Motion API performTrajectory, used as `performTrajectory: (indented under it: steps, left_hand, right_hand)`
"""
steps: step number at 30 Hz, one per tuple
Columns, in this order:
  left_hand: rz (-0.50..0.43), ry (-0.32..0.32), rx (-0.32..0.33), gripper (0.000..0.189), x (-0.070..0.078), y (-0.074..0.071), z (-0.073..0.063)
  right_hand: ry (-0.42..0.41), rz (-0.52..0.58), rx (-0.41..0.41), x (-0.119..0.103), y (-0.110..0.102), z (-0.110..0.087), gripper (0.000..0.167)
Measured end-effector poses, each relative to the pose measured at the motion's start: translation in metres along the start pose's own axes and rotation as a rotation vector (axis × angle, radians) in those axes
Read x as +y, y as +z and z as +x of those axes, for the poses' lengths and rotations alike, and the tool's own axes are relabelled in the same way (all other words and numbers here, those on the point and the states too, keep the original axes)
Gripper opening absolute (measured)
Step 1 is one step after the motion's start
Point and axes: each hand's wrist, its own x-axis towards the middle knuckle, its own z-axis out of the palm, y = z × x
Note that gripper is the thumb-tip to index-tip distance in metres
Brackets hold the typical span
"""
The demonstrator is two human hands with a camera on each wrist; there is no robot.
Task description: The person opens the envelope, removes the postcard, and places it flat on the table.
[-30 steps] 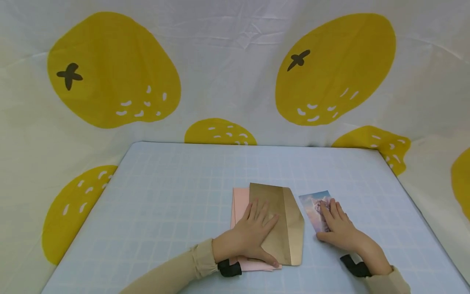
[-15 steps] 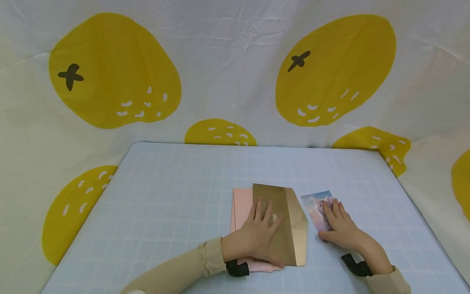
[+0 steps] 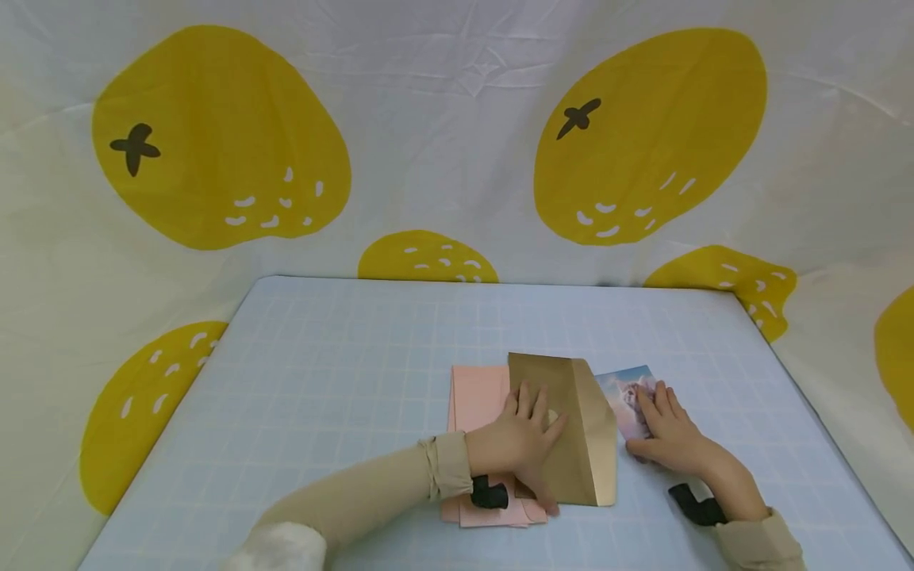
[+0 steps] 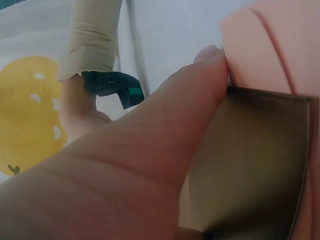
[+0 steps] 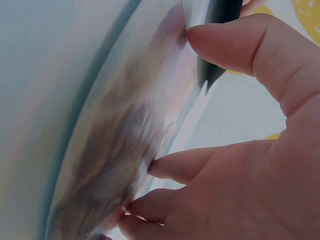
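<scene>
A gold envelope (image 3: 546, 428) with its pointed flap unfolded to the right lies on the table. My left hand (image 3: 517, 444) rests on it, fingers spread and straight, the thumb reaching towards its near edge. Pink envelopes (image 3: 478, 396) lie partly beneath the gold one, on its left. To the right is a small card (image 3: 623, 400) printed with a kitten, its left edge right at the gold flap. My right hand (image 3: 671, 436) covers the card's right part. In the right wrist view, its fingers (image 5: 185, 162) touch the printed face and the thumb sits at the edge.
A pale blue gridded table (image 3: 357, 357) stretches around the papers to its back edge. Behind it hangs a white cloth (image 3: 443, 159) with yellow fruit prints. Each wrist carries a black camera mount (image 3: 696, 505).
My left hand has slid the gold envelope to the right, up to the card, uncovering more of the pink envelopes. My right hand and the card have shifted slightly right.
</scene>
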Motion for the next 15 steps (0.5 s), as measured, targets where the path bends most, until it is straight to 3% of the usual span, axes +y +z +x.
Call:
performTrajectory:
  steps: [10, 15]
  left_hand:
    - [-0.01, -0.012, -0.01, 0.125, 0.004, -0.011, 0.016]
    - [-0.035, -0.032, -0.04, 0.123, 0.005, -0.012, 0.03]
  right_hand:
    - [0.016, -0.015, 0.004, 0.012, -0.009, 0.004, 0.095]
    - [0.051, -0.026, 0.001, 0.019, -0.015, 0.008, 0.095]
